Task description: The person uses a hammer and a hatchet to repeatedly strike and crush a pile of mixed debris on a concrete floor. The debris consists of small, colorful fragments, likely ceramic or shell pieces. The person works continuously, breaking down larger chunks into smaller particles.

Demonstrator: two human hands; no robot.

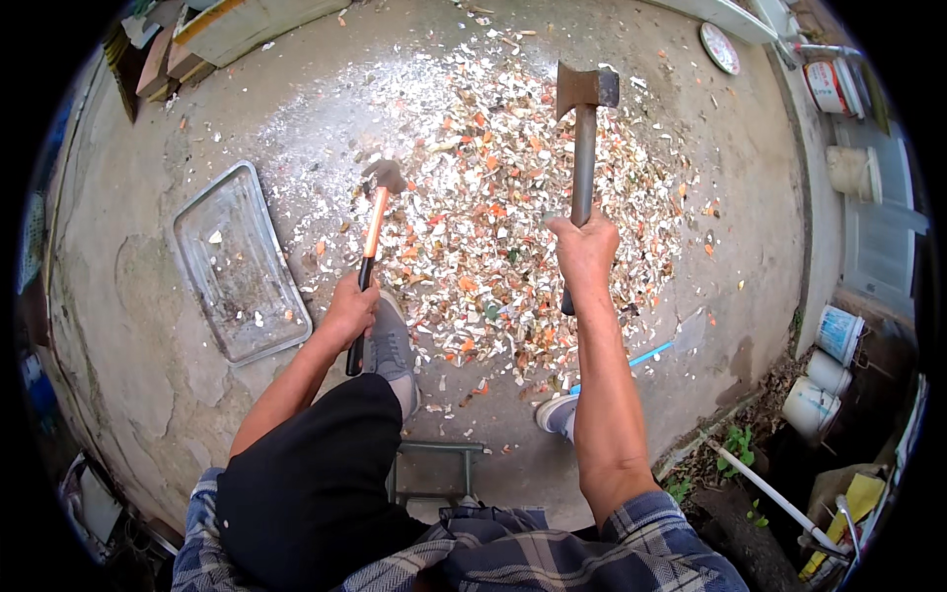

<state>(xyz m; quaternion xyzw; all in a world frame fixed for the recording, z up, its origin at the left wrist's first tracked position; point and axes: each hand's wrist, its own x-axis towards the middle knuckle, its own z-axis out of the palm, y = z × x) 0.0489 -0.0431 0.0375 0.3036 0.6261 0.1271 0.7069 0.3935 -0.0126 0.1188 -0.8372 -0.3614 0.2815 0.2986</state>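
Note:
My left hand (351, 310) is closed around the black grip of a hammer (373, 235). Its shaft is orange, and its rusty brown head points away from me over the pile; the exact shape of the head is hard to make out. My right hand (586, 247) grips an axe (584, 148) by its grey, pipe-like handle. The axe's brown head is raised above the far right of the pile, blade facing left. Beneath both tools a wide pile of broken white and orange pieces (483, 247), like shell fragments, covers the concrete.
A worn metal tray (187, 237) lies left of the pile. A thin blue stick (651, 353) rests near my right foot. Dark green metal bars (439, 447) show between my legs. Several buckets (839, 333) line the right side, and a round plate (720, 49) stands at the far right.

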